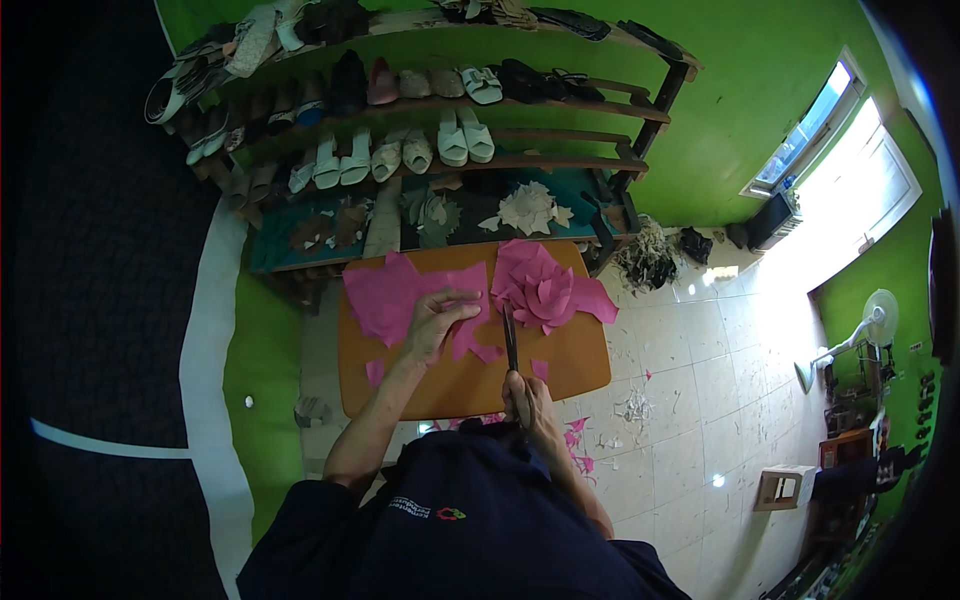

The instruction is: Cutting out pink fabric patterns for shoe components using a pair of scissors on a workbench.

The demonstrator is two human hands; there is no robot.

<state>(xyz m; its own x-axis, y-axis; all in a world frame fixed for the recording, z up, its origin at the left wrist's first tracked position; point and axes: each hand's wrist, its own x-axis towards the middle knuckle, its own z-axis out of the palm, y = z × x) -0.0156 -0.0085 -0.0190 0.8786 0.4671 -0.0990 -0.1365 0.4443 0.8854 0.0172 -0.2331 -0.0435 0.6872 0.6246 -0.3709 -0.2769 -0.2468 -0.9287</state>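
Note:
My left hand point(440, 322) is closed, thumb and fingers pinching the edge of a pink sheet point(385, 300) of thin, pliable material on the left half of the table. In my right hand point(528, 398) is a pair of dark scissors point(511, 340), gripped by the handles near the table's front edge. Their blades point away from me and look nearly closed, the tips beside a heap of cut pink pieces point(545, 290). Small pink scraps point(540, 369) lie on the orange-brown table point(440, 390), one of them just right of the scissors.
Behind the table, a wooden rack point(545, 158) carries rows of shoes and sandals, with piles of cut pieces point(530, 208) on its lower shelf. Scraps litter the tiled floor point(690, 390) at right. A white fan point(878, 318) and a small stool point(785, 487) stand farther right.

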